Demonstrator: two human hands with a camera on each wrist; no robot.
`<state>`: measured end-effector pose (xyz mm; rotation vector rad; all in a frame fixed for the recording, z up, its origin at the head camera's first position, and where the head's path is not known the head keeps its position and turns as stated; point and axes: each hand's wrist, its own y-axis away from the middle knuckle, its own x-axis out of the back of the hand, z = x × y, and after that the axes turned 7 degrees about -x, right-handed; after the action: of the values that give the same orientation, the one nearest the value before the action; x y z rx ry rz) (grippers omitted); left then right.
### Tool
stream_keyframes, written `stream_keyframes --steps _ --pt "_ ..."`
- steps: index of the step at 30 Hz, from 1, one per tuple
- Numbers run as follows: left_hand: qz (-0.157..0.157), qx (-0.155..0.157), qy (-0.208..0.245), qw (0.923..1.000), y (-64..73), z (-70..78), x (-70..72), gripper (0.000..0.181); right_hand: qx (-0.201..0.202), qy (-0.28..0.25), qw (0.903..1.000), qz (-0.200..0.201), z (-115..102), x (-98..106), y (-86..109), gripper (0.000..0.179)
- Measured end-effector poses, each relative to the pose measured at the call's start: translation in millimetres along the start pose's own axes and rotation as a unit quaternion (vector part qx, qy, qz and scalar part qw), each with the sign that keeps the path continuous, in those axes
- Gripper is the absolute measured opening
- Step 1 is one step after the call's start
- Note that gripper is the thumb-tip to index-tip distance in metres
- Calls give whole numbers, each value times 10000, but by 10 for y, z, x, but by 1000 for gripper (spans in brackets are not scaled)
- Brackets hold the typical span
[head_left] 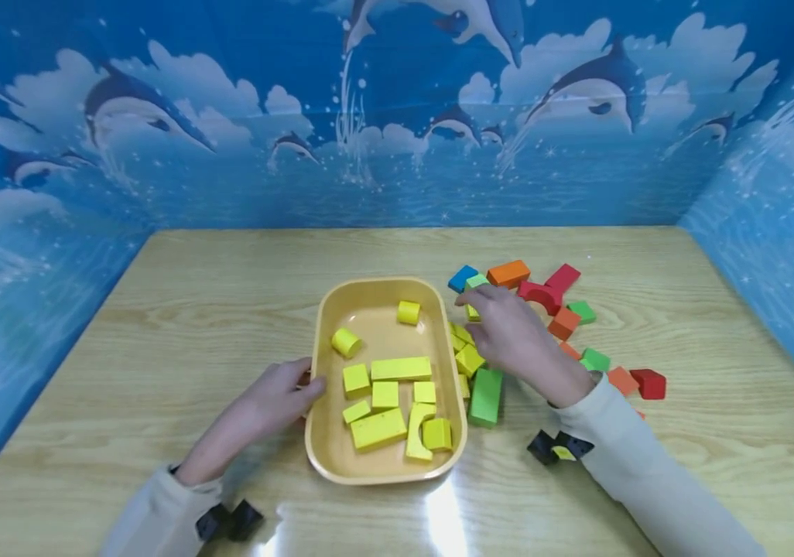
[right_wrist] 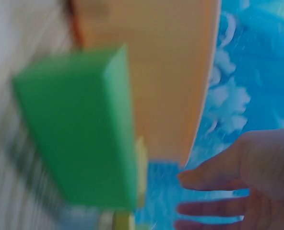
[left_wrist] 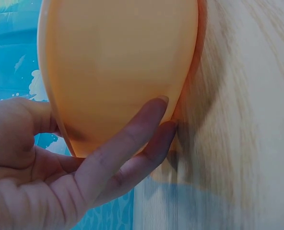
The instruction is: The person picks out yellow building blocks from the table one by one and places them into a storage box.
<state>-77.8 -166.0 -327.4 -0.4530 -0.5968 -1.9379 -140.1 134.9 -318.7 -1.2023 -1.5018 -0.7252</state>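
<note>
A beige plastic tray (head_left: 330,464) lies on the table with several yellow wooden blocks inside, among them a long bar (head_left: 400,369), an arch (head_left: 416,441) and a cylinder (head_left: 346,343). My left hand (head_left: 278,398) grips its left wall, thumb at the rim and fingers (left_wrist: 127,143) curled against the outside. My right hand (head_left: 511,333) is just beyond the tray's right rim, over loose blocks. Its fingers (right_wrist: 211,207) stretch out with nothing visible between them and the thumb. Below it are a yellow block (head_left: 470,360) and a large green block (head_left: 486,398).
Right of the tray, mixed blocks are scattered: blue (head_left: 463,278), orange (head_left: 508,273), a red arch (head_left: 540,294), and a dark red block (head_left: 650,384) farthest right. Part of a red thing shows by the tray's left side. A dolphin-print backdrop (head_left: 397,186) borders the table.
</note>
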Motion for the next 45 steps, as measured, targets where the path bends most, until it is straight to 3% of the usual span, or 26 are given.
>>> stream_keyframes --steps 5,8,11,18,23,32,39,45 --pt "-8 -9 -12 10000 4 -7 -8 43 -892 538 9891 -1042 251 -66 -100 60" --pt "-8 2 -23 10000 16 -15 -14 42 -1007 491 9840 -1387 330 -129 -126 67" --pt "15 16 -8 10000 28 -20 -11 42 -966 370 9840 -1449 358 -177 -139 70" --pt "21 21 32 10000 16 -24 -12 43 -818 131 9889 -1235 396 -228 -159 66" --pt "58 70 42 10000 22 -25 -16 43 -798 180 9918 -982 395 -246 -166 53" --pt "53 31 83 9999 22 -21 -20 43 -808 386 9922 -873 403 -262 -145 42" --pt "12 38 134 9999 14 -28 -21 44 -749 126 9952 -619 391 -248 -142 45" --pt "4 97 103 9999 -2 -24 -18 45 -371 -455 9983 65 274 -132 -127 42"
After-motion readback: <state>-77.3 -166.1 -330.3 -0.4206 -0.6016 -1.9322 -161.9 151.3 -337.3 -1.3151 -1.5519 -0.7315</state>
